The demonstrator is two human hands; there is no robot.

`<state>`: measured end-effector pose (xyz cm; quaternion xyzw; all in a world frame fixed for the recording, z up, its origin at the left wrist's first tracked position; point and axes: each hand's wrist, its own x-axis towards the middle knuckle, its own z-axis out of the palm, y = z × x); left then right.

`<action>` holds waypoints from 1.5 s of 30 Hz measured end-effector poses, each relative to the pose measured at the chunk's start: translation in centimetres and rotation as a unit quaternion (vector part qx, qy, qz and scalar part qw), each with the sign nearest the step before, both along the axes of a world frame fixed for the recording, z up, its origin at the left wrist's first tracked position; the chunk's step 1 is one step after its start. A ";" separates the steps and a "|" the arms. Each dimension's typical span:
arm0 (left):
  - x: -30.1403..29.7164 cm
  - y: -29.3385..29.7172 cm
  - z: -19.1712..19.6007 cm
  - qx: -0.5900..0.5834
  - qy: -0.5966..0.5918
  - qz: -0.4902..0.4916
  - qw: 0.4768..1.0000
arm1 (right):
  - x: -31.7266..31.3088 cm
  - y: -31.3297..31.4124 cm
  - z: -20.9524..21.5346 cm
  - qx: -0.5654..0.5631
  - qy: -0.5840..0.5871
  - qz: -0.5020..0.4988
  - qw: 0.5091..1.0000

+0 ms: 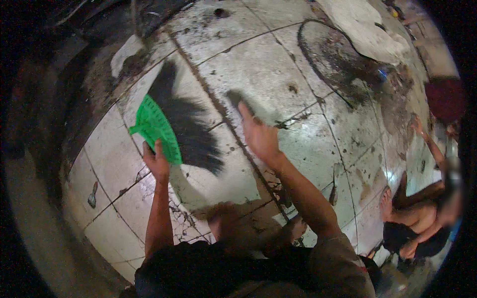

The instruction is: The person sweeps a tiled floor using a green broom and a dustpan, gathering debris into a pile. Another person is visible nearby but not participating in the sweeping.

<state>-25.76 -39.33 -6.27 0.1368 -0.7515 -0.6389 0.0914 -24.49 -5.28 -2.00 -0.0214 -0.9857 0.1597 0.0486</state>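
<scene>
While the broom head (pixel 156 130), flared green plastic with a fan of coarse black bristles, lies in the grasping fingers of the left hand (pixel 158 164) toward the left edge of the grimy tiled floor (pixel 248 59), the right hand (pixel 262 139) extends its index finger, any grip by its curled fingers being unclear.

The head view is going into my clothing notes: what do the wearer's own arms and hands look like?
The left hand and right hand are bare, with no gloves showing, and the forearms are uncovered. The right arm has a short grey-brown sleeve. By the left arm the cloth looks black; its sleeve edge is too dark to tell.
</scene>
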 end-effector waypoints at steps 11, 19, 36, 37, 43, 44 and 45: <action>0.3 1.0 1.0 -0.040 -0.002 0.009 0.999 | 0.1 7.2 -0.3 0.017 -0.039 -0.071 0.997; -0.8 -0.8 -0.5 -0.052 0.033 -0.032 0.998 | 0.3 7.8 0.1 -0.036 -0.031 -0.077 0.996; -0.5 -0.3 -0.7 -0.059 0.001 -0.015 0.998 | 0.3 9.0 -0.5 -0.021 -0.054 -0.121 0.991; -0.6 -1.1 -1.0 -0.056 0.018 -0.015 0.998 | 1.9 7.9 -0.6 -0.037 -0.038 -0.077 0.996; -0.3 0.2 -0.7 -0.017 0.018 -0.020 1.000 | -1.1 10.8 -0.2 -0.043 -0.004 -0.162 0.986; -0.2 -0.6 -1.0 -0.046 0.014 -0.020 0.999 | -1.1 10.1 0.0 -0.041 -0.019 -0.159 0.986; -0.3 -1.1 -0.9 -0.077 0.010 -0.022 0.997 | 0.4 8.8 0.7 -0.055 -0.083 -0.136 0.986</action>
